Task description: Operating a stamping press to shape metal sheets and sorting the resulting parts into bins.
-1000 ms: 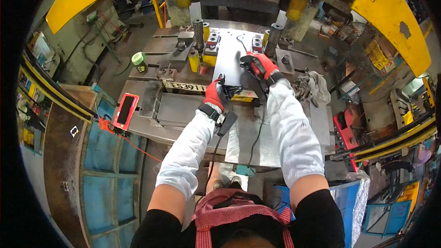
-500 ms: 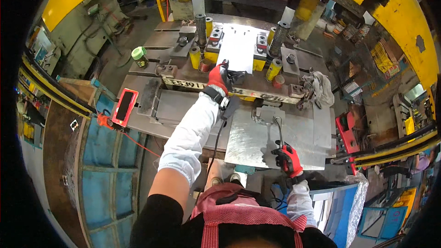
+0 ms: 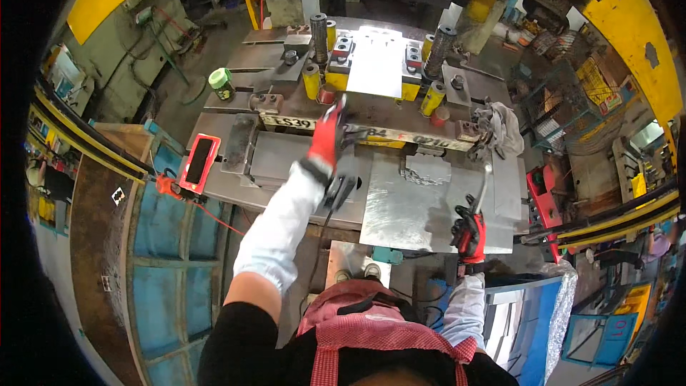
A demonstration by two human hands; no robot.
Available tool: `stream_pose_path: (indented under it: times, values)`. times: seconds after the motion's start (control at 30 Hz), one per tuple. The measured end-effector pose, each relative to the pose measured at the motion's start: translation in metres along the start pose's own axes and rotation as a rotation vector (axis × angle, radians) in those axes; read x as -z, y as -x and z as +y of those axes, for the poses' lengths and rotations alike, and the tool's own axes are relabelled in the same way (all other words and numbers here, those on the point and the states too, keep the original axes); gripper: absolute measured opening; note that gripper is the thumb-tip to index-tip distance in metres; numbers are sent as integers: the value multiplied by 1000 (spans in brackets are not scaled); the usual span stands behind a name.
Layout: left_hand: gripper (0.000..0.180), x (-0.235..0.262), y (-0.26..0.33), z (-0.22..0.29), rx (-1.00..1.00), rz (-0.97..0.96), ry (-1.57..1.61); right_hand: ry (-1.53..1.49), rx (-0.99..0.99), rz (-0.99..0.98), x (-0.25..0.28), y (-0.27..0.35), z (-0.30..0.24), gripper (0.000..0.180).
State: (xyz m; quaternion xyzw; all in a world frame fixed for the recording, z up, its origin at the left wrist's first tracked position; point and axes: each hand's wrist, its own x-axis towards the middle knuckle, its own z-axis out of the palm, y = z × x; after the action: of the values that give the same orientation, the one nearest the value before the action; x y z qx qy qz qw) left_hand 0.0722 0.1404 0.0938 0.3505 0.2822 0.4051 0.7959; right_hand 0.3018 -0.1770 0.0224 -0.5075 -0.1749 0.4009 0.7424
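My left hand [image 3: 330, 134], in a red and black glove, hangs over the front edge of the press die [image 3: 400, 140]. Its fingers are smeared by motion, so I cannot tell what they hold, if anything. Just beyond it, a bright metal sheet [image 3: 375, 68] lies on the die between the guide posts. My right hand [image 3: 469, 232], gloved alike, is closed around a slim metal rod tool [image 3: 484, 184] that points up and away. Beneath the tool lies a flat steel sheet [image 3: 400, 207] on the near right of the table.
Yellow cylinders [image 3: 432, 99] and ribbed posts [image 3: 319, 37] stand around the die. A grey rag [image 3: 504, 129] hangs at its right end. A red-framed phone-like device [image 3: 200, 163] and a green-lidded jar [image 3: 221, 83] sit to the left. A black cord [image 3: 325, 232] trails below my left wrist.
My left hand has drawn back toward me, away from the bright sheet's near edge. My right hand has shifted right with the rod tool, whose tip now points up and slightly right.
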Motion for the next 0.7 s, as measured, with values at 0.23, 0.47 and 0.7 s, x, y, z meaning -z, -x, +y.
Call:
stream_pose_path:
  times: [0.23,0.47,0.7]
  values:
    - [41,117,182,-70,-198,362,-935,-173,-40,199,86,0,69,37]
    - [64,171,180,-89,-132,132,-2036,-180,-53,170,77,5,66,26]
    - [60,183,175,-95,-85,109,-1983,-110,-14,225,77,4,66,22]
